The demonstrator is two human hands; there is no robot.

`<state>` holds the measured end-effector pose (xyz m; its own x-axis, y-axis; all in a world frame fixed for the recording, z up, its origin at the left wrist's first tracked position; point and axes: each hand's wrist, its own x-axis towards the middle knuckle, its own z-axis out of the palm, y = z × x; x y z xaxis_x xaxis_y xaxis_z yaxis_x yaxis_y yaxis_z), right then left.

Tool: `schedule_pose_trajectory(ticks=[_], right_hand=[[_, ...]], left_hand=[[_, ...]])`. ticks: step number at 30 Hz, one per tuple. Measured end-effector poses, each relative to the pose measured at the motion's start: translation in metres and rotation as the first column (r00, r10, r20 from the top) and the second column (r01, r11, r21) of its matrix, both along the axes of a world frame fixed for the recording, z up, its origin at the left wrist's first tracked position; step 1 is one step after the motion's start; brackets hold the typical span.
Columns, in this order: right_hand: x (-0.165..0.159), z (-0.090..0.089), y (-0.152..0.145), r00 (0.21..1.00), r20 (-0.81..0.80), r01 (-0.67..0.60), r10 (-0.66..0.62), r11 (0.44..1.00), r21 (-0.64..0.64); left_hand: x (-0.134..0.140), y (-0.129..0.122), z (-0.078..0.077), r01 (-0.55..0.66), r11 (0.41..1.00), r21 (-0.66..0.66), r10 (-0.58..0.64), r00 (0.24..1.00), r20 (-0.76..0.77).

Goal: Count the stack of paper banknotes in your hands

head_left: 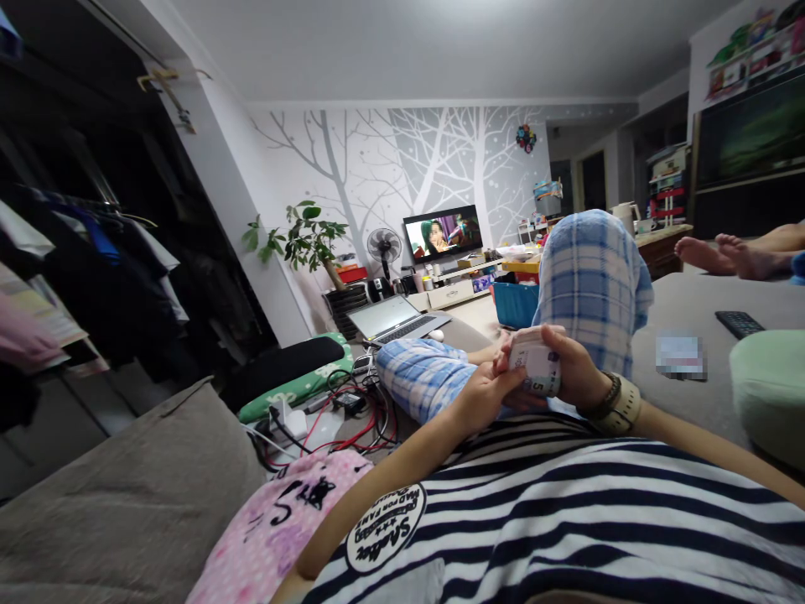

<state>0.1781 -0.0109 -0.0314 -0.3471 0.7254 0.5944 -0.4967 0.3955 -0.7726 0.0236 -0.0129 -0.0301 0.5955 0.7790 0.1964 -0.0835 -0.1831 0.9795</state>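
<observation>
Bare hands, two. Left hand [483, 396] closed on the left, near side of a printed bundle [536, 362], thumb across its face; right hand [577, 369] closed round the right side, thumb at the far edge. Bundle: one, held above the lap. A "5" is legible; other print too small. Most fingers lie behind it. Cards or notes: cannot tell; number of pieces not countable.

Hidden or cut off: the raised knee [589, 264] in plaid cloth blocks part of the far right furniture and one end of a blue bin [512, 304]. A pixelated patch [681, 355] on the sofa [667, 304], right, conceals one item. Green cushion [771, 382] cut by the right edge. Hanging clothes [94, 243], far left, dark and uncounted.

Around: one open laptop [397, 319] left, beyond the folded leg; tangled cables [371, 413] nearer, red, black and white, count uncertain. Remote [740, 325], one, right. Far: one fan [383, 245], one potted plant [314, 239], one lit television [442, 233]. Far right: one dark screen [755, 134], two bare feet [733, 256] of another person.
</observation>
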Motion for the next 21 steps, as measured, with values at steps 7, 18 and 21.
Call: schedule_pose_trajectory(ticks=[7, 18, 21], right_hand=[[-0.005, 0.000, 0.006, 0.950, -0.072, 0.306, -0.303, 0.952, 0.027], [-0.005, -0.006, 0.013, 0.721, -0.104, 0.692, -0.685, 0.706, 0.149], [-0.006, -0.005, 0.012, 0.721, -0.094, 0.692, -0.687, 0.705, 0.153]], left_hand=[[0.001, 0.006, 0.003, -0.124, 0.992, 0.002, 0.124, 0.987, 0.101], [0.002, 0.010, 0.007, -0.308, 0.949, -0.067, 0.315, 0.923, 0.222], [0.002, 0.011, 0.006, -0.319, 0.944, -0.080, 0.329, 0.918, 0.223]])
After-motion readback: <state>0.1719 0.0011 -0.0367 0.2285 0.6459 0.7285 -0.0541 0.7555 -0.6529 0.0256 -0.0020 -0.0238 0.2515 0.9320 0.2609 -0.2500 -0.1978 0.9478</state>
